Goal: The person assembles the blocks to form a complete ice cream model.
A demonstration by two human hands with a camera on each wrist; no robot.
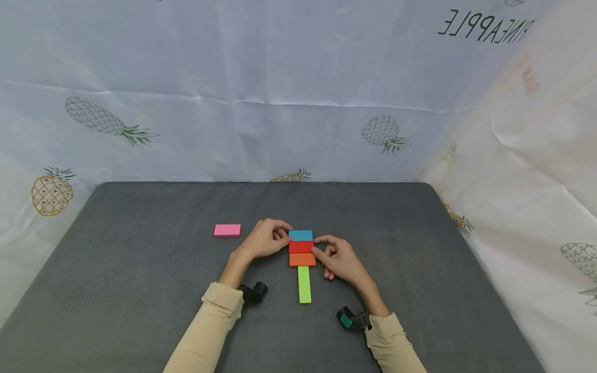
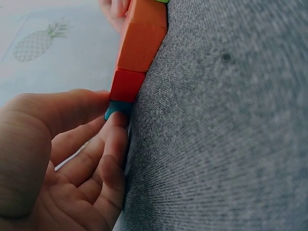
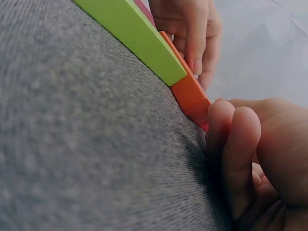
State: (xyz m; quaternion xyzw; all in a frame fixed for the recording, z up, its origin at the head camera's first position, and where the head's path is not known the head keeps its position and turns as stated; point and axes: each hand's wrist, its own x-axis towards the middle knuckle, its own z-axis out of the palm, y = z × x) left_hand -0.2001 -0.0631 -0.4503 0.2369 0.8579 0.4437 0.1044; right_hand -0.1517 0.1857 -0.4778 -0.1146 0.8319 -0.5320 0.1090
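Three flat blocks lie long side to long side on the grey table: a blue block at the back, a red block in the middle, an orange block in front. A light green block runs lengthwise toward me from the orange one's front side. My left hand pinches the left end of the blue block, its thumb beside the blue-red seam in the left wrist view. The right hand has its index finger and thumb at the red block's right end; its fingertip contact is partly hidden in the right wrist view.
A pink block lies apart, left of my left hand. Black wrist devices sit below both hands. Behind the table hangs a pale cloth printed with pineapples, which also covers the right side.
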